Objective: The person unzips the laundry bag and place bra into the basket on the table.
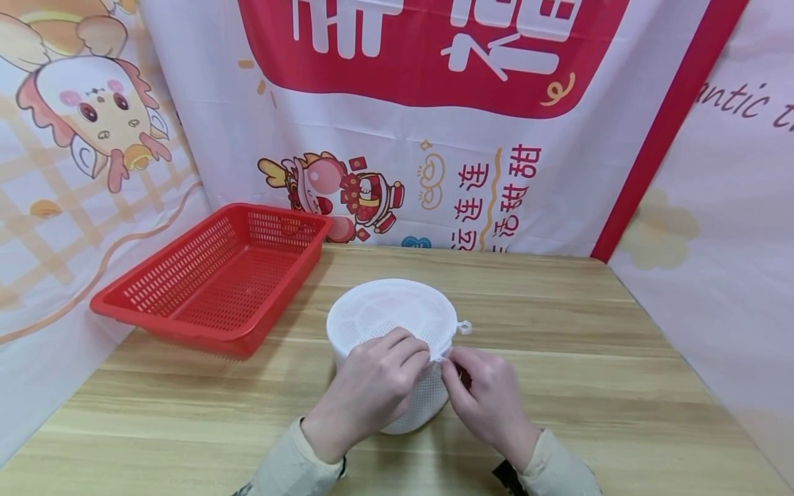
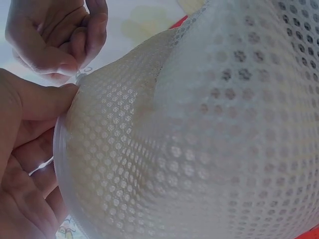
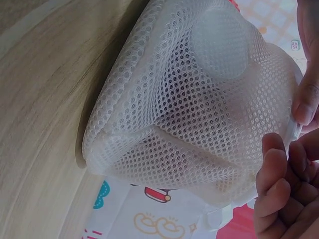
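Mesh bag (image 1: 386, 306), likely light, soft and best held by its firmer rim (image 1: 331, 331), stands midway between the surface's (image 1: 558, 296) left and right edges, left hand (image 1: 372, 386) and right hand (image 1: 490, 396) pinching that rim, fingers curled.

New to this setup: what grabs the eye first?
Probably the bright red basket, at the back left of the wooden table. Next, the white mesh bag standing near the middle, with the left hand and right hand close together at its rim. Behind, a big red panel with white characters fills the backdrop's top.
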The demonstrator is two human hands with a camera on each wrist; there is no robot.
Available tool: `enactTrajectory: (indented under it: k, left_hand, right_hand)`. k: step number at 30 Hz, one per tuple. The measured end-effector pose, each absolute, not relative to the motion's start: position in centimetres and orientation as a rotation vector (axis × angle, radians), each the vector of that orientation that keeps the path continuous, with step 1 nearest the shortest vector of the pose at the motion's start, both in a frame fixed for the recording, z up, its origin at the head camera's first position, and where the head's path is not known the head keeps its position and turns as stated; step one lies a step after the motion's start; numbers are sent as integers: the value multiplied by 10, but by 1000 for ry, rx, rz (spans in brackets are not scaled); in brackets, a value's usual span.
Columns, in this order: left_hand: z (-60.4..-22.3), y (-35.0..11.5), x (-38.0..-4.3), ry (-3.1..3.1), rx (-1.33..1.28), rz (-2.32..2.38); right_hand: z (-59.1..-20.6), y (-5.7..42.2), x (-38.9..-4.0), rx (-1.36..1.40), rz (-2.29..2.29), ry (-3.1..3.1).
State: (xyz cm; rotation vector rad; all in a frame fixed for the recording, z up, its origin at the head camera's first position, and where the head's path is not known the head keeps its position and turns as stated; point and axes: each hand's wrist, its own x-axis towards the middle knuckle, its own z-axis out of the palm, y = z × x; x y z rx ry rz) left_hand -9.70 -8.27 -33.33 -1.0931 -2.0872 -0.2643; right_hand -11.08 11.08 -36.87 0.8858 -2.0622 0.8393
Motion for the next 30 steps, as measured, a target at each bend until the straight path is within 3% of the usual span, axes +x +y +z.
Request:
enactTrajectory:
  k: [30]
  left_hand:
    - [-333, -84, -98, -2091, -1107, -236]
  right_hand:
    - [-368, 117, -119, 767, 827, -2039]
